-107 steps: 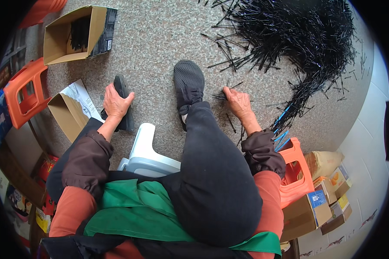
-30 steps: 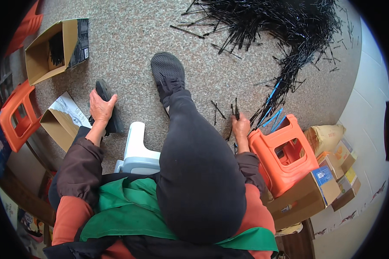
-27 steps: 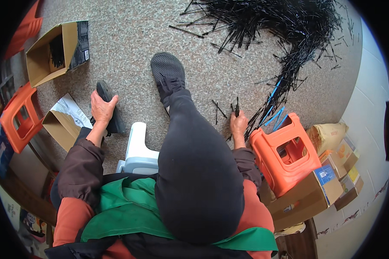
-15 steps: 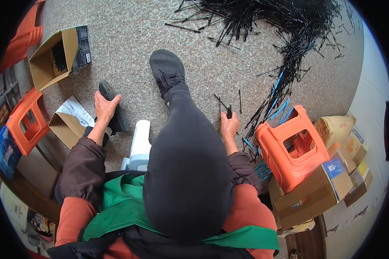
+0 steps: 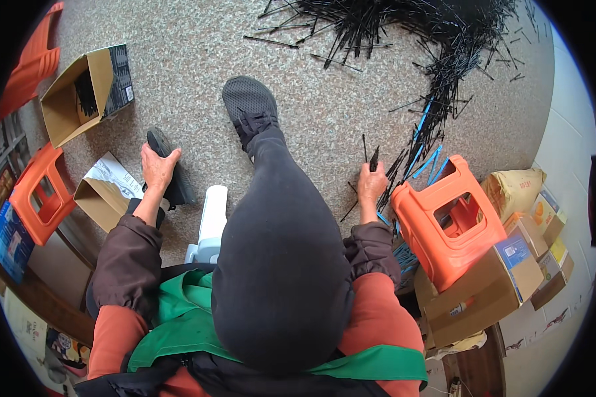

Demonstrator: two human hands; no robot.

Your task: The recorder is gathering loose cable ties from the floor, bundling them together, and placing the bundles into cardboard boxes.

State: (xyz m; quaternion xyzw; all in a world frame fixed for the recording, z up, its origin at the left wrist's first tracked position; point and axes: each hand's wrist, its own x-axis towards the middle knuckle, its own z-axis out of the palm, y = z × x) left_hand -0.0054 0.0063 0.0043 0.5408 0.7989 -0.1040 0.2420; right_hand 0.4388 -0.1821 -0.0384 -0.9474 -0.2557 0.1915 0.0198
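Note:
My left hand (image 5: 157,165) lies over a black shoe (image 5: 179,180) on the floor, thumb to one side and the fingers partly hidden on the other. On the right, my right hand (image 5: 373,183) is closed around a small bunch of thin black sticks (image 5: 375,159), whose ends poke out past the fingers. Loose black sticks lie beside that hand. From there a trail of black sticks (image 5: 444,86), with some blue strips (image 5: 428,163) among them, runs up to a large tangled pile (image 5: 404,20) at the far right.
An open cardboard box (image 5: 66,102) holding black sticks stands at far left, with another carton (image 5: 102,198) nearer. Orange stools flank me, one on the right (image 5: 437,264), one on the left (image 5: 36,215). Beyond the right stool are boxes (image 5: 477,298) and a paper sack (image 5: 516,188).
My right hand has moved right and slightly farther away, toward the trail of sticks, with black sticks still in its fingers. My left hand stays at the shoe. The view has shifted slightly.

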